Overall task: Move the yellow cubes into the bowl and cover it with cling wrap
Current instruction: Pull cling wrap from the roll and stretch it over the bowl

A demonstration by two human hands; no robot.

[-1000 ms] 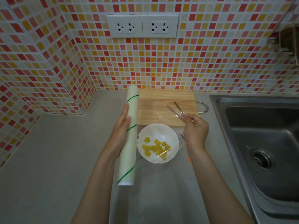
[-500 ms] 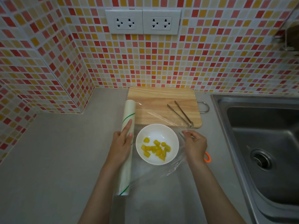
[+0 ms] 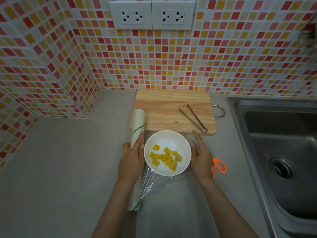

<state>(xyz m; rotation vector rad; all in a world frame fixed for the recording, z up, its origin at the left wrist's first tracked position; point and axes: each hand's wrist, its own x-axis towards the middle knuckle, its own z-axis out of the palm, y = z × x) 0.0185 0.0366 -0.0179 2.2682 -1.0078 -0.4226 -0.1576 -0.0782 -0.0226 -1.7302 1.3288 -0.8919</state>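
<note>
Near the middle of the grey tabletop (image 3: pixel 60 169), just in front of the wooden cutting board (image 3: pixel 171 107), stands the white bowl (image 3: pixel 167 152) with the yellow cubes (image 3: pixel 165 158) heaped in its bottom. Clear cling wrap (image 3: pixel 154 184) trails from the bowl's near rim toward the roll (image 3: pixel 136 162), which lies lengthwise along the bowl's left side, its far end overlapping the board's left edge. The left hand (image 3: pixel 132 160) lies on the roll with its fingers fairly straight and the forefinger pointing away along it, beside the bowl's left rim. The right hand (image 3: pixel 201 158) is flat and relaxed at the bowl's right rim, fingers extended toward the board; whether it holds the film's edge cannot be told. Metal tongs (image 3: pixel 193 118) lie on the board's right part. Orange-handled scissors (image 3: pixel 218 166) lie just right of the right hand, toward the steel sink (image 3: pixel 274 152) at the tabletop's right edge.
</note>
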